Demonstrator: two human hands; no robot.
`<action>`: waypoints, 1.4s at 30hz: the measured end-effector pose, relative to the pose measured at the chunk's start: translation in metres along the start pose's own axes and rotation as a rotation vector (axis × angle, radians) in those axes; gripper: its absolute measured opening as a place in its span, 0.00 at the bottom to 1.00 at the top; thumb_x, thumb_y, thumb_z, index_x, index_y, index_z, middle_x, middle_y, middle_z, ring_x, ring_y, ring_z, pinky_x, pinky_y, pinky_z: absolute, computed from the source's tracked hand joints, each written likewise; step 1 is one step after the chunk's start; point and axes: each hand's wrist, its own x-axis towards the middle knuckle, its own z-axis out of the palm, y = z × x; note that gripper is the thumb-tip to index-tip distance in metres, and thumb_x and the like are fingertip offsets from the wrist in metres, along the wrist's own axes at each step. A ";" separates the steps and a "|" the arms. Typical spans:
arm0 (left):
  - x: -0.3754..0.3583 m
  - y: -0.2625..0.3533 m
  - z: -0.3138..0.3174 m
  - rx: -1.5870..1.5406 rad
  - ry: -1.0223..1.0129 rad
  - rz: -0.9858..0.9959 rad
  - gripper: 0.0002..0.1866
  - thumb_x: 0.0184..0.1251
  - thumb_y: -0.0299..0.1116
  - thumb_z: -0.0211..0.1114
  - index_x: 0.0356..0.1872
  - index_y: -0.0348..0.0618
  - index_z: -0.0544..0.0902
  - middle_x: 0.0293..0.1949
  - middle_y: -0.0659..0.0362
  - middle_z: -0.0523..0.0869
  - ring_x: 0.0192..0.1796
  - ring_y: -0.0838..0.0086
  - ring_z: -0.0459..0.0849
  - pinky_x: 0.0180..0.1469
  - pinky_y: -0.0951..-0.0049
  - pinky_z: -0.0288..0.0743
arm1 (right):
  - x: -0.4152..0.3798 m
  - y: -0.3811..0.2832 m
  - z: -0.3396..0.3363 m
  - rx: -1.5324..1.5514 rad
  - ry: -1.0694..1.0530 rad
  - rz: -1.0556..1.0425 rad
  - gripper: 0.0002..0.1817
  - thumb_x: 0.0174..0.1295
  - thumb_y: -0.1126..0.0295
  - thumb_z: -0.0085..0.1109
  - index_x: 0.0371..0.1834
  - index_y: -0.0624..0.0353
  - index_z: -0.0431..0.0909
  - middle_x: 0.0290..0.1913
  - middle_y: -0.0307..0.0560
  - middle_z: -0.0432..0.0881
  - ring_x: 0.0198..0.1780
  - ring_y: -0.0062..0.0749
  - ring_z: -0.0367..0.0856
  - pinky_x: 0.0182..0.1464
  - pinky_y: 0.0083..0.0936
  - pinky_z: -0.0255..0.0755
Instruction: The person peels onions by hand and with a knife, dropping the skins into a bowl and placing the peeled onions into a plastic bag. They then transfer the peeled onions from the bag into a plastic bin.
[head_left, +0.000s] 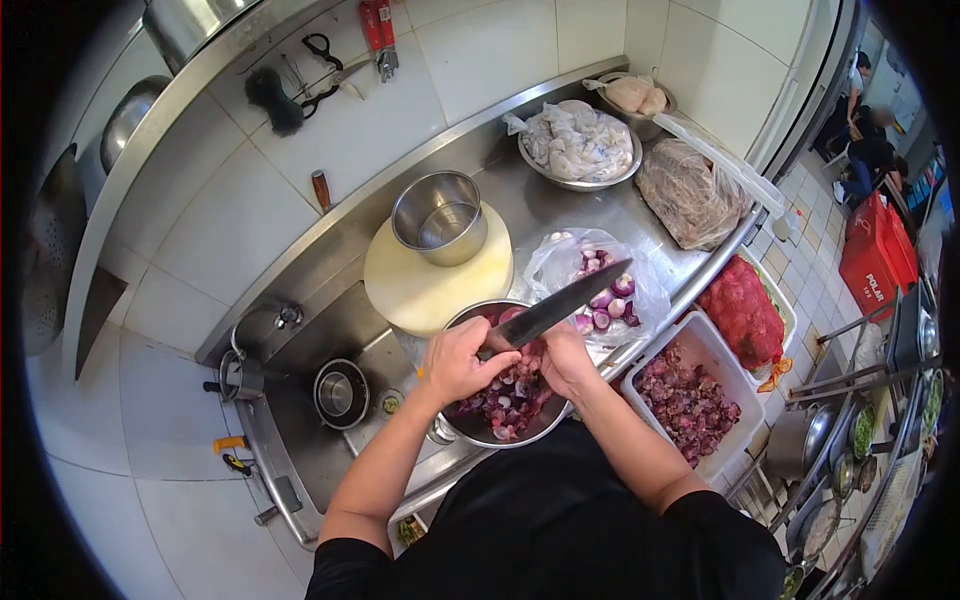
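Left hand (452, 368) grips knife (572, 304); right hand (566, 362) over bowl (548, 421), grip unclear. Peeled onions (622, 285) already bagged; bowlful seemingly unfinished.

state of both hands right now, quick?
Left hand: closed on the knife.
Right hand: fingers curled, partly behind the blade; whether holding anything can't be told.

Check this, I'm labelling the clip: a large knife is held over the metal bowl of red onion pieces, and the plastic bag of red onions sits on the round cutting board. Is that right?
Not quite: the head view shows the plastic bag of red onions on the steel counter, beside the round cutting board. The large knife is held over the metal bowl.
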 end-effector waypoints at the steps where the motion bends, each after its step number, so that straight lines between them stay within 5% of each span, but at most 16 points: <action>1: -0.001 0.002 -0.001 0.017 -0.008 -0.046 0.22 0.53 0.47 0.74 0.25 0.40 0.73 0.24 0.53 0.78 0.27 0.57 0.80 0.29 0.63 0.71 | 0.000 0.001 0.001 0.040 0.048 -0.008 0.10 0.67 0.67 0.55 0.47 0.58 0.78 0.37 0.41 0.83 0.36 0.21 0.81 0.33 0.19 0.73; 5: -0.006 -0.017 0.001 -0.225 0.079 -0.259 0.16 0.53 0.41 0.75 0.29 0.40 0.80 0.26 0.55 0.85 0.27 0.69 0.83 0.32 0.71 0.75 | -0.001 -0.012 -0.007 0.130 -0.095 0.239 0.08 0.66 0.66 0.57 0.45 0.52 0.78 0.40 0.37 0.83 0.41 0.23 0.82 0.40 0.26 0.73; 14: -0.030 -0.001 0.004 -0.284 -0.022 -0.199 0.18 0.54 0.40 0.75 0.36 0.38 0.80 0.25 0.56 0.84 0.27 0.69 0.81 0.34 0.71 0.74 | 0.018 0.004 -0.033 0.240 0.111 0.021 0.10 0.67 0.65 0.55 0.44 0.58 0.78 0.41 0.44 0.82 0.40 0.32 0.80 0.44 0.29 0.73; 16: -0.029 -0.001 0.006 -0.597 0.068 -0.423 0.19 0.53 0.40 0.76 0.37 0.38 0.80 0.25 0.57 0.84 0.28 0.66 0.83 0.35 0.70 0.75 | 0.020 0.000 -0.043 0.238 0.079 0.014 0.10 0.66 0.66 0.54 0.46 0.57 0.77 0.40 0.42 0.82 0.40 0.32 0.78 0.46 0.30 0.72; 18: -0.030 -0.005 -0.002 -0.510 0.071 -0.470 0.19 0.53 0.41 0.76 0.34 0.38 0.79 0.26 0.56 0.85 0.29 0.65 0.84 0.36 0.69 0.76 | 0.019 -0.005 -0.050 0.263 -0.087 -0.057 0.10 0.66 0.68 0.54 0.49 0.56 0.76 0.40 0.42 0.81 0.41 0.33 0.77 0.46 0.31 0.71; 20: -0.033 -0.019 -0.007 -0.032 0.037 -0.430 0.21 0.51 0.42 0.77 0.31 0.38 0.77 0.27 0.54 0.86 0.30 0.63 0.85 0.36 0.67 0.76 | 0.016 -0.006 -0.052 0.278 -0.133 -0.020 0.15 0.65 0.69 0.55 0.55 0.56 0.74 0.44 0.43 0.81 0.43 0.33 0.78 0.44 0.30 0.70; 24: -0.026 -0.023 0.001 0.062 0.093 -0.513 0.26 0.44 0.45 0.80 0.31 0.38 0.74 0.26 0.53 0.84 0.31 0.59 0.84 0.36 0.64 0.75 | 0.002 -0.013 -0.032 0.263 -0.294 -0.006 0.22 0.65 0.66 0.58 0.61 0.60 0.69 0.50 0.45 0.79 0.47 0.34 0.78 0.47 0.31 0.71; 28: -0.015 -0.010 -0.004 -0.108 0.086 -0.408 0.32 0.42 0.51 0.81 0.28 0.38 0.70 0.25 0.53 0.80 0.27 0.62 0.79 0.34 0.65 0.72 | 0.001 -0.004 -0.023 0.237 -0.357 -0.049 0.24 0.66 0.72 0.57 0.65 0.59 0.65 0.55 0.45 0.77 0.58 0.31 0.75 0.58 0.30 0.70; 32: -0.014 -0.005 0.006 -0.312 0.124 -0.360 0.33 0.41 0.53 0.81 0.29 0.38 0.70 0.23 0.54 0.76 0.26 0.66 0.73 0.34 0.66 0.70 | -0.003 0.004 -0.012 0.237 -0.312 -0.104 0.23 0.66 0.75 0.56 0.63 0.58 0.64 0.56 0.45 0.75 0.58 0.32 0.75 0.62 0.32 0.69; 42: -0.012 0.005 0.012 -0.549 0.137 -0.391 0.15 0.66 0.40 0.66 0.38 0.36 0.78 0.30 0.57 0.82 0.33 0.76 0.79 0.38 0.71 0.73 | 0.003 0.019 -0.005 -0.133 -0.066 -0.404 0.22 0.64 0.77 0.60 0.60 0.60 0.64 0.52 0.45 0.76 0.53 0.28 0.76 0.57 0.28 0.73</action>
